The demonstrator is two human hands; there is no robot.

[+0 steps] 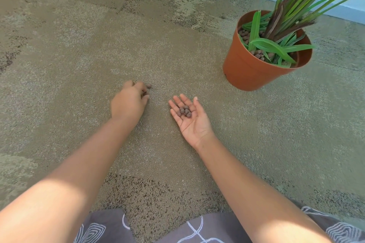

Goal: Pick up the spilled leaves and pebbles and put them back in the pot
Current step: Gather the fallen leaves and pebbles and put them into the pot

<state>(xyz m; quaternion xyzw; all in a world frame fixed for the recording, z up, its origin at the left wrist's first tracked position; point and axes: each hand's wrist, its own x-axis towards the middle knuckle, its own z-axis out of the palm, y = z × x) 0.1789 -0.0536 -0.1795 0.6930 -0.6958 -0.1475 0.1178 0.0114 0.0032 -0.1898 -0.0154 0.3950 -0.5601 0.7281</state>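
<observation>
Beside the pot, right hand cups pebbles above carpet.

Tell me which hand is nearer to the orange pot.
Right. The right hand lies palm up with pebbles on it, below and left of the orange pot. The left hand is farther left, fingers down at pebbles on the carpet.

We find no text, label, brand, number or sign that can be read anywhere in this view.
</observation>
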